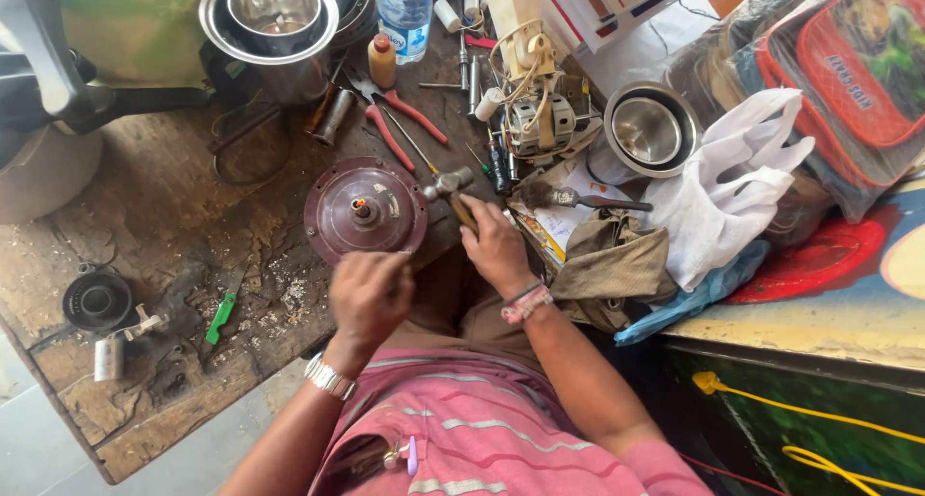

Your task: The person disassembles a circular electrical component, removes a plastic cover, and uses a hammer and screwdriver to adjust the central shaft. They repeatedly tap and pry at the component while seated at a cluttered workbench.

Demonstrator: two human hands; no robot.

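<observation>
Maroon and round, the motor housing point(365, 210) lies flat on the worn wooden workbench point(164, 207) right in front of you, its short shaft pointing up at the centre. Your left hand point(370, 297) sits at its near rim, fingers curled in a loose fist as though pinching something small against the edge; what it grips, if anything, is hidden, so you cannot tell. That hand seems placed to steady the disc so it does not skid. Your right hand point(494, 245) is closed around the wooden handle of a hammer point(451, 188), whose metal head hangs just beside the housing's right edge, close to touching it. The housing thus lies between your two hands, slightly ahead of both.

Beyond it rest red-handled pliers point(397, 120), a small bottle point(383, 61) and stacked steel bowls point(272, 19). To the right stand a bare motor winding point(533, 120), another steel bowl point(647, 128), a brush point(568, 197) and a white plastic bag point(732, 183). At your left lie a green-handled tool point(221, 317) and a black ring-shaped part point(96, 301).
</observation>
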